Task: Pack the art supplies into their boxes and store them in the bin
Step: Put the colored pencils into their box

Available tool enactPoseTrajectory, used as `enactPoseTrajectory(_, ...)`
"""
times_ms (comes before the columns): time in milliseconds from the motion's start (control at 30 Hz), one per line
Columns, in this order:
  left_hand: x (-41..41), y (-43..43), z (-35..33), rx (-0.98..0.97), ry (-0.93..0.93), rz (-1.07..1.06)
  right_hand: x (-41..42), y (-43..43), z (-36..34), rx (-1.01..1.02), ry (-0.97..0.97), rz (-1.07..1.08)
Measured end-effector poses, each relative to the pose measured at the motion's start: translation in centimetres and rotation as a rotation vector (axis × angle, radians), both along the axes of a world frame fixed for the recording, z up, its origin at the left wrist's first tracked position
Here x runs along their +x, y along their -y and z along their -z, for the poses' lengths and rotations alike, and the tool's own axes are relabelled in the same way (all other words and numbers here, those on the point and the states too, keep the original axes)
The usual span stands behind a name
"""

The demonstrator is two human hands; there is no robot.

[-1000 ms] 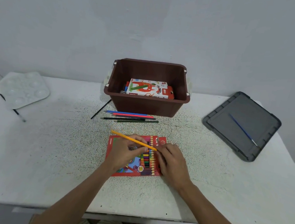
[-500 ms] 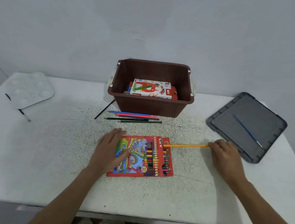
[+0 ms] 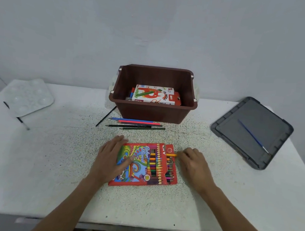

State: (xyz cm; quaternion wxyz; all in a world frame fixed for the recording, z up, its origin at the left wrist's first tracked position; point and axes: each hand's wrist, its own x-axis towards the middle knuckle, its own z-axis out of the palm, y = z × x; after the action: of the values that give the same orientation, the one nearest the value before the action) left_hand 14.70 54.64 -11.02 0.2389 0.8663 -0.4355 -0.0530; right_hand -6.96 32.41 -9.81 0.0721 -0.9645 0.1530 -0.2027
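The task is partly done, by my reading. The brown bin stands at the back of the table and already holds an oil pastels box, lying flat on something red beneath it. The colour pencil box lies flat near the front edge, its open end to the right and rows of pencil tips showing. The left hand rests on its left half, fingers straight and spread, pinning it down. The right hand sits just beside the open end, fingertips curled onto the butt of an orange pencil that is almost wholly inside (only a short stub shows). Four loose pencils lie side by side just in front of the bin, with a thin black stick slanting near its left corner, so the box is not yet full. Also unpacked are a white palette at far left with a dark brush poking from under it, and a blue paintbrush lying on the grey lid at right. Filling and closing the box and binning it remain.
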Motion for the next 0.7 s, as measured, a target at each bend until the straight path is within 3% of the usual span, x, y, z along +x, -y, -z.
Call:
enactPoseTrajectory(300,0.0,0.0,0.2,-0.015,-0.014,-0.016,0.2,-2.3,1.3,0.124,0.028,0.034)
enactPoseTrajectory(467,0.8,1.4,-0.9,-0.130,-0.004,-0.097,0.3,-2.4,1.3,0.160,-0.001,0.064)
enactPoseTrajectory(700,2.6,4.2,-1.8,0.064,0.175,0.002,0.3,-2.6,1.3,0.136,-0.009,0.065)
